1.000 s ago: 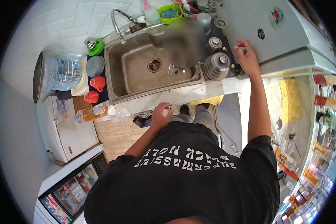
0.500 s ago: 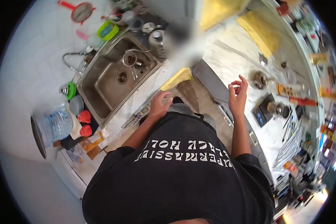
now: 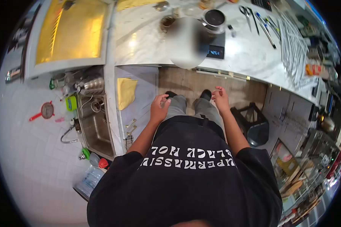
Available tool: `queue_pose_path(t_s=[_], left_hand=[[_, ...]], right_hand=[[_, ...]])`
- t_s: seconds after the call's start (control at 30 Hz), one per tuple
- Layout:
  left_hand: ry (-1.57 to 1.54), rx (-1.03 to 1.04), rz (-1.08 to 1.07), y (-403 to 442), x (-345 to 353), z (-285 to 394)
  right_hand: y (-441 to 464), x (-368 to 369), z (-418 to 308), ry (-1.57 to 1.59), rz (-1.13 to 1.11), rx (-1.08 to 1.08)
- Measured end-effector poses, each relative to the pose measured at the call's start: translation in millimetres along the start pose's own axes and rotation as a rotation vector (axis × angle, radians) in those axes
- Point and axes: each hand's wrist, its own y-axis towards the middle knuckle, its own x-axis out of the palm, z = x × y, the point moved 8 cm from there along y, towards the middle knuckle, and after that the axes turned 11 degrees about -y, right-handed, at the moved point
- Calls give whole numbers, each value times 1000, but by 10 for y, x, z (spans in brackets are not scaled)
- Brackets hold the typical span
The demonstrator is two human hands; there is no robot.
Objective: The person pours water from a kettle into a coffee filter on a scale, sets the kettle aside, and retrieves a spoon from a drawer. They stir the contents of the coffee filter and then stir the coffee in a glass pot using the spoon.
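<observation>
My left hand [image 3: 160, 108] hangs in front of my left thigh with its fingers loosely bent and apart, holding nothing. Over the floor by my right leg is my right hand [image 3: 220, 99], also bare, with the fingers spread a little. Neither hand touches the counter [image 3: 140, 53] ahead. On that counter sits a black digital scale [image 3: 216, 52] with a lit blue display. A glass vessel with a dark round top [image 3: 214, 17] stands at the scale's back. Left of it is a jar of brown contents [image 3: 166, 23]. A blurred pale oval hides part of the scale.
Scissors [image 3: 245, 17], pens [image 3: 266, 30] and a pile of white sticks [image 3: 293, 49] lie on the counter's right. A yellow cloth [image 3: 127, 92] hangs by the steel sink [image 3: 96, 132] at left. A black bin-like container [image 3: 252, 125] stands on the floor at right.
My body has turned right, so the counter with the scale now lies ahead and the sink has shifted left. Both hands stay empty; the right hand has dropped closer to my legs.
</observation>
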Motion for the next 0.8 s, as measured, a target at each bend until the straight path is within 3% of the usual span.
queue_pose_path(t_s=[0.07,0.17,0.27,0.47,0.67,0.8], left_hand=[[-2,-30,-75,-49,270,31],[1,-18,-162,-94,581,61],[15,-14,-232,-115,768,-4],[65,-74,-300,-149,831,-385],[43,-200,-255,-514,626,-1285],[99,-242,-315,-725,567,-1549]], right_hand=[[122,-280,285,94,48,92],[434,-546,610,66,134,-83],[625,-573,844,128,136,22],[1086,-172,1035,383,62,179],[1681,105,979,931,172,129],[1936,249,953,958,272,18]])
